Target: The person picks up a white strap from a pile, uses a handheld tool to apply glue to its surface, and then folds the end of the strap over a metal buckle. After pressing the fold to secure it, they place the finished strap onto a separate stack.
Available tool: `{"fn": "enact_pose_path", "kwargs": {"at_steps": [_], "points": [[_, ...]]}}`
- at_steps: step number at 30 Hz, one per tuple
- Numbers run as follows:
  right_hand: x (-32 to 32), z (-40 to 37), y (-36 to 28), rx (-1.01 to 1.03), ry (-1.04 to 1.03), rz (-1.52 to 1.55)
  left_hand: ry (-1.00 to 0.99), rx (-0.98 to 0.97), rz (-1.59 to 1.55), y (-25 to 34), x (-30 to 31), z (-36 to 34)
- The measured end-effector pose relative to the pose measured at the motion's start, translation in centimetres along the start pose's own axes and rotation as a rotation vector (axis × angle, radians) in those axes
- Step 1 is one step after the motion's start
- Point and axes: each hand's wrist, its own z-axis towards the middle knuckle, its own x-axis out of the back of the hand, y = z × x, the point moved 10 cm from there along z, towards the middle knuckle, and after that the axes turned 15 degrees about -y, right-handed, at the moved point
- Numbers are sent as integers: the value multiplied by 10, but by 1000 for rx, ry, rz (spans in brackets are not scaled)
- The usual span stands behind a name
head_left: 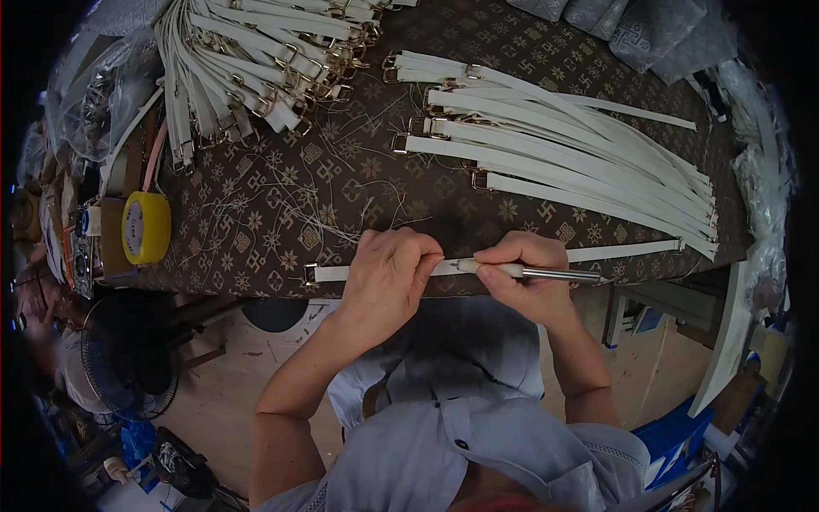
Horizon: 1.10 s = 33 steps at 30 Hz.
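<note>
A white belt (589,253) with a metal buckle (310,274) lies along the near edge of the patterned cloth. My left hand (388,277) rests over its left part, thumb and finger pinched together just above the strap. Whatever sits in that pinch is too small to make out. In my right hand (529,273) is a pen-shaped tool (563,275) with a white front and a silver rear. It lies nearly along the strap, its white end close to my left fingertips.
Several buckled white belts (563,141) lie fanned at the right, with a larger bundle (256,64) at the far left. Loose threads (290,205) are scattered on the brown cloth (409,183). Yellow tape (147,228) stands at the left edge; a black fan (128,358) is below.
</note>
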Motion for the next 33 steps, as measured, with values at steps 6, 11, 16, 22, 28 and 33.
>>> {"fn": "enact_pose_path", "kwargs": {"at_steps": [6, 11, 16, 22, 28, 33], "points": [[-6, 1, -3, 38, -29, -125, -28, 8, 5, -1, -3, -1], [-7, 3, -4, 35, -23, -180, -6, -13, 12, 0, -2, -1], [-8, 3, -5, 22, -38, -204, -8, -5, 16, 0, -3, -1], [-8, 4, -6, 20, -43, -223, -5, 3, 19, 0, -3, -1], [-9, 4, -5, 37, -37, -239, -13, 4, 23, -1, -3, -1], [-9, 3, -4, 25, -35, -246, -18, 8, 26, -1, -3, -1]]}}
